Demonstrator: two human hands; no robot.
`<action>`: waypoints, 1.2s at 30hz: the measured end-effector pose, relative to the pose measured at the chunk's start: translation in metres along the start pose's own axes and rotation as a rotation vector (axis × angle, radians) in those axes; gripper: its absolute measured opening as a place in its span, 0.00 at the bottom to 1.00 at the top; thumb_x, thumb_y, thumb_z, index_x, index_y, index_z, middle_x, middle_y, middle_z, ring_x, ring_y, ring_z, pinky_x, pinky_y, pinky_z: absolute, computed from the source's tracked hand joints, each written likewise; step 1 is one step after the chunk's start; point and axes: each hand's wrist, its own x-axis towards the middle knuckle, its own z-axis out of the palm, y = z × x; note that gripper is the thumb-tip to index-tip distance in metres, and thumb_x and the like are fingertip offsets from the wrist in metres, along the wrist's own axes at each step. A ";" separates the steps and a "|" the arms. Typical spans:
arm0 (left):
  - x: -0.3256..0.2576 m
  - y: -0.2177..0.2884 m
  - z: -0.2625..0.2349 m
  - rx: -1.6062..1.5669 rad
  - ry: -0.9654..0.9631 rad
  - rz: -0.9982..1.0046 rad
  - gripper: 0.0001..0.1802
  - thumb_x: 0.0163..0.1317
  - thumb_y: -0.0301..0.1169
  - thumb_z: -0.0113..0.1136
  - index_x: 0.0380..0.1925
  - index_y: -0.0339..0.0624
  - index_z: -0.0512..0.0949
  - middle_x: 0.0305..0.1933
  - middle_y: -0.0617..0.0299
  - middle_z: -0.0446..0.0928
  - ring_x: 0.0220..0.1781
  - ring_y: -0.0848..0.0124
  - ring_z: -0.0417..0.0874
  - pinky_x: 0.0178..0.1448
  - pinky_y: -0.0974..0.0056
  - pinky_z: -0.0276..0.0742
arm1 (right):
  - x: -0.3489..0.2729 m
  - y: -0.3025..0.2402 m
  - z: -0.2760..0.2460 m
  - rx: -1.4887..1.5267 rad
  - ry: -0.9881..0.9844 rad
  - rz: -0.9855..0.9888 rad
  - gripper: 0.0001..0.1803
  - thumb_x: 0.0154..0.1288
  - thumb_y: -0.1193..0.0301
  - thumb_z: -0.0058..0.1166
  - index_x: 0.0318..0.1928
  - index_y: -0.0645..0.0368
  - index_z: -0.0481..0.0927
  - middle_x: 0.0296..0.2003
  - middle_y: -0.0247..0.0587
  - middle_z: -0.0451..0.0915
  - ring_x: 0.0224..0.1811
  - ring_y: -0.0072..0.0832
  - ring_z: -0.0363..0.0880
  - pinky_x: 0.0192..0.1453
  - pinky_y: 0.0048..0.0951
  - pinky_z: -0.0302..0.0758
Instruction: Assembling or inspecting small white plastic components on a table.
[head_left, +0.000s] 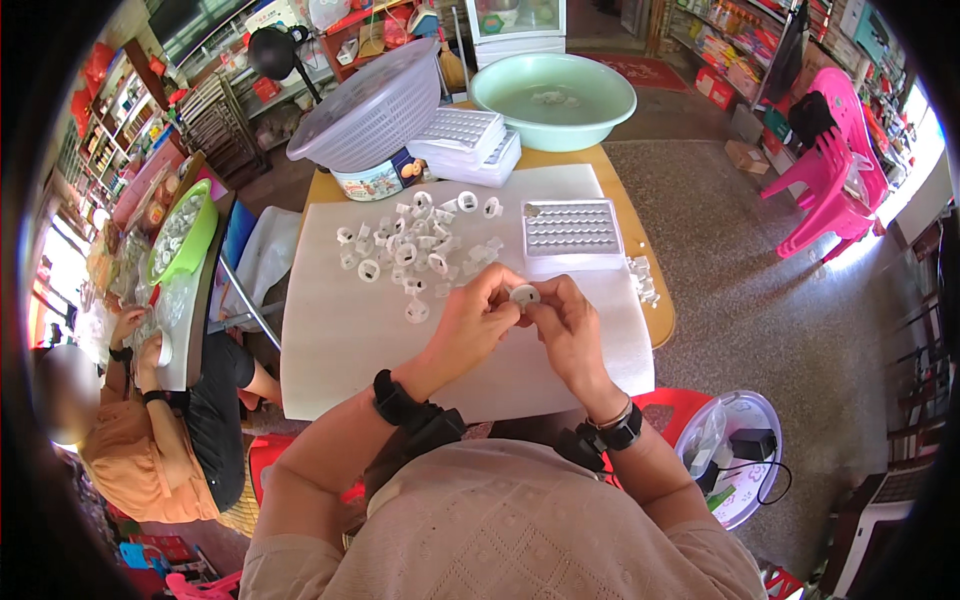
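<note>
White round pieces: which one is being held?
The white piece pinched between left hand and right hand; the other pieces lie loose on the table cover.

- The person's left forearm (335,440) angles toward two o'clock; left hand (478,318) curled, pinching.
- Right forearm (650,462) angles toward eleven o'clock; right hand (568,328) pinching too.

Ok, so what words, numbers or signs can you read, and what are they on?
None are clear enough to read.
Round blue-and-white tub: print too small and blurred.
Red rectangular box, upper right: print too blurred.
Round white plastic piece held by the left hand and right hand: a dark mark, no readable letters.
</note>
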 end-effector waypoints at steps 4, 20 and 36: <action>0.007 -0.016 0.004 -0.137 -0.030 -0.105 0.07 0.63 0.23 0.49 0.41 0.37 0.72 0.31 0.58 0.79 0.21 0.81 0.72 0.20 0.75 0.65 | 0.002 0.005 -0.004 0.024 0.008 0.009 0.05 0.64 0.80 0.48 0.40 0.66 0.73 0.27 0.42 0.83 0.33 0.23 0.84 0.38 0.23 0.78; 0.073 0.041 -0.037 -0.038 -0.185 -0.187 0.08 0.65 0.29 0.54 0.38 0.36 0.77 0.29 0.62 0.78 0.23 0.78 0.76 0.27 0.72 0.73 | 0.002 0.022 -0.037 0.481 -0.034 0.214 0.06 0.70 0.73 0.48 0.41 0.63 0.76 0.25 0.31 0.76 0.25 0.15 0.69 0.30 0.17 0.68; 0.029 -0.035 -0.003 0.700 -0.090 0.274 0.19 0.52 0.33 0.67 0.45 0.42 0.78 0.36 0.53 0.76 0.33 0.62 0.80 0.38 0.61 0.75 | 0.002 0.018 -0.039 0.347 -0.058 0.146 0.06 0.71 0.74 0.48 0.41 0.62 0.76 0.26 0.31 0.76 0.27 0.14 0.70 0.32 0.16 0.68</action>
